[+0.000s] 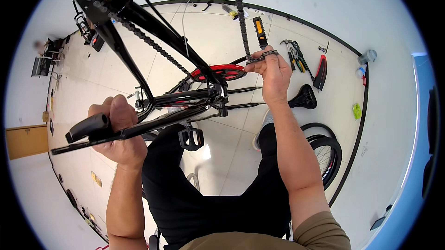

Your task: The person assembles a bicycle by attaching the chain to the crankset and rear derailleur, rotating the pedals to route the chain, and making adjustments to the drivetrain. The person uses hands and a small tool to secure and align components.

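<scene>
A black bicycle frame (171,97) is in front of me, with a red chainring (220,72) at its middle. My left hand (121,129) is closed round the frame's black tubing at the near left, thumb on top. A dark chain (240,13) comes down from the top edge to my right hand (273,74). There my thumb and fingers pinch its lower part, and a short stretch lies over the fingers. Another length of chain (148,41) slants from the upper left to the chainring. A black pedal (191,138) hangs below the frame, near my knees.
A pedal with an orange reflector (258,26) is beyond my right hand. On the floor to the right lie pliers and other hand tools (296,55), a red and black part (320,71), a saddle (303,97) and wheels (327,157). A thin cable (185,13) hangs above the frame.
</scene>
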Action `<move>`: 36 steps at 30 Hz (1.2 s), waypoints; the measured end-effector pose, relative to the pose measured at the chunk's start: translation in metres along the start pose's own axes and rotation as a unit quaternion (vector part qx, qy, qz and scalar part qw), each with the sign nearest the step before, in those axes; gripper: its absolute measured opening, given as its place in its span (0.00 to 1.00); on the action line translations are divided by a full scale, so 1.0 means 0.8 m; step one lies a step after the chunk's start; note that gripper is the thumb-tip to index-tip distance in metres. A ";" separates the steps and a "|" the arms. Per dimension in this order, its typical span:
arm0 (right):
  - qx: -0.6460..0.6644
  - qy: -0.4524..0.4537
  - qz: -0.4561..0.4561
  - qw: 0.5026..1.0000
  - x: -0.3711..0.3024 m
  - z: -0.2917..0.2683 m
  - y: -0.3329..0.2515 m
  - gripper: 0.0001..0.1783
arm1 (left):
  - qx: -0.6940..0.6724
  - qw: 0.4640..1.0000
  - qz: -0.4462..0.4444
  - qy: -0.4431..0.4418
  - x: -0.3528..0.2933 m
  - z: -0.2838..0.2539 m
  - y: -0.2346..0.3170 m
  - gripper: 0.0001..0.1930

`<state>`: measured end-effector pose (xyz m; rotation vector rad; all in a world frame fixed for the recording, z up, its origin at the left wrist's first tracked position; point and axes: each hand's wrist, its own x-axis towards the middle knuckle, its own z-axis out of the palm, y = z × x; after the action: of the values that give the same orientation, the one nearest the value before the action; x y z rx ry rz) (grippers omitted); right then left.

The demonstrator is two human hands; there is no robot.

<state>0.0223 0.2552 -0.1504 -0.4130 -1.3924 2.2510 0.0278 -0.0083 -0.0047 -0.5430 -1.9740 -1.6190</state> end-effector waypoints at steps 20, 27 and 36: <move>-0.204 -0.094 0.055 0.973 0.001 0.092 -0.062 0.18 | -0.005 0.999 0.051 -0.009 -0.004 -0.005 -0.011 0.10; -0.234 -0.193 0.046 0.952 0.015 0.115 -0.071 0.15 | 0.008 1.000 0.026 0.005 -0.006 -0.002 -0.016 0.09; -0.085 -0.225 0.180 0.954 0.044 0.117 -0.069 0.07 | 0.013 1.000 0.009 0.014 -0.005 0.001 -0.012 0.09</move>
<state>-0.0397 0.2235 -0.0597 -0.2265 -1.8796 2.6445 0.0249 -0.0098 -0.0146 -0.5249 -1.9615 -1.5792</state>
